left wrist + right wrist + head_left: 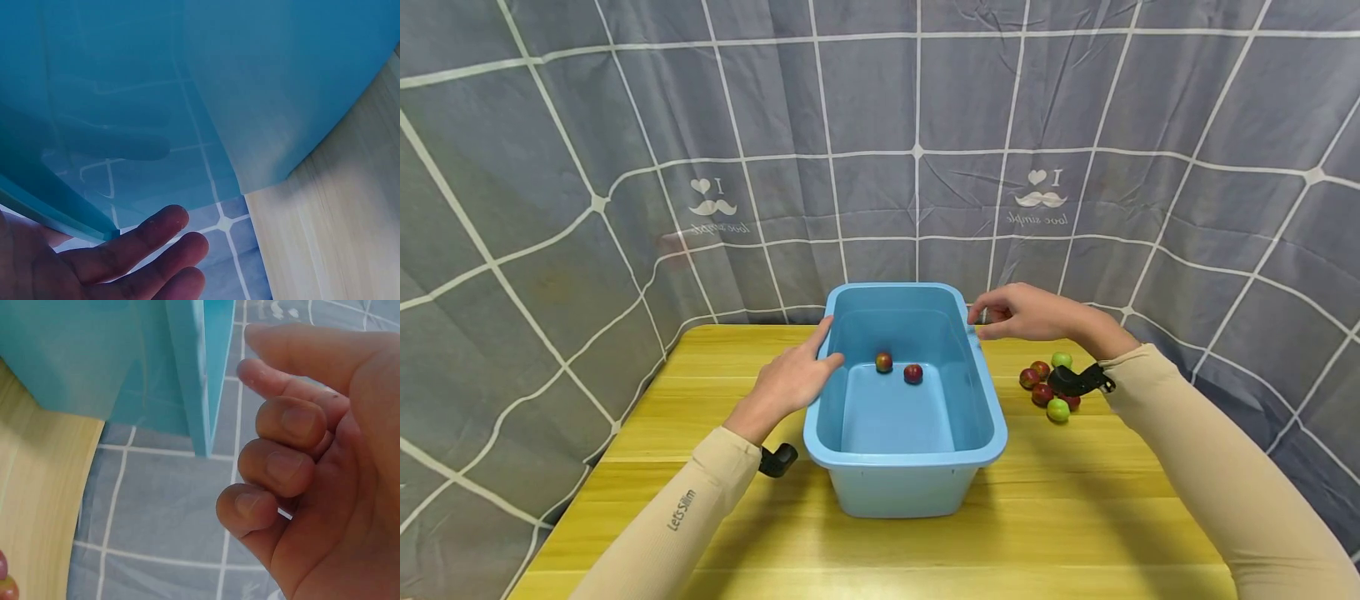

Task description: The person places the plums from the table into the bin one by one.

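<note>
A deep light-blue plastic tub (904,459) stands on the table, with a small round reddish fruit (883,362) and a dark red fruit (913,373) on its floor. My left hand (792,377) grips the tub's left rim, its thumb over the edge and the fingers along the outside. In the left wrist view those fingers (169,219) extend below the rim. Just off the right rim hovers my right hand (1026,311), palm partly turned in. Seen from the right wrist, its fingers (275,469) are loosely bent and nothing lies between them.
Several small red and green fruits (1042,394) lie grouped on the wooden table (737,517), right of the tub and beneath my right wrist. A grey curtain (872,200) with white grid lines hangs behind the table and round both sides.
</note>
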Motion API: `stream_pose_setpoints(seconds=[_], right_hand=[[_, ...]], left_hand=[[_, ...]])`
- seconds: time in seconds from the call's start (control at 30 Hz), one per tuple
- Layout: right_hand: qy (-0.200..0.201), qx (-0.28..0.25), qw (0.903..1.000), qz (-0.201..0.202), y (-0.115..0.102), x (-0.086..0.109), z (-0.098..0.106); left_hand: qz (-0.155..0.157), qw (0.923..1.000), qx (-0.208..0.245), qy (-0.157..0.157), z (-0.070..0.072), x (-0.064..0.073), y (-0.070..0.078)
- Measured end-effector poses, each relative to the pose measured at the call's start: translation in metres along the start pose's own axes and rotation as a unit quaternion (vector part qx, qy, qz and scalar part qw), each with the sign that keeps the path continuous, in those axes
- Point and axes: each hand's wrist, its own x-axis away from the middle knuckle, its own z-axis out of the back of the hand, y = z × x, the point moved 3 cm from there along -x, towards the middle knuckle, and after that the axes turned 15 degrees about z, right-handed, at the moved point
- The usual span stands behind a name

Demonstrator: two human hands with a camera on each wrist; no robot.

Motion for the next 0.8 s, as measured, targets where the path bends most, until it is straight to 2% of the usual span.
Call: stream_pose_setpoints(seconds=[0.33,0.63,0.8], right_hand=[[0.037,-0.053,0.9978,-0.016,0.021,0.024,-0.002],[0.1,-0.076,0.9918,-0.025,0.043,0.045,-0.008],[0.132,-0.087,0.9863,-0.048,0.057,0.057,-0.011]], left_hand=[[-0.002,1.0,0.001,0.004,-0.001,0.0,0.001],[-0.003,1.0,0.005,0.003,-0.002,0.001,0.001],[-0.002,1.0,0.006,0.005,-0.002,0.001,0.001]])
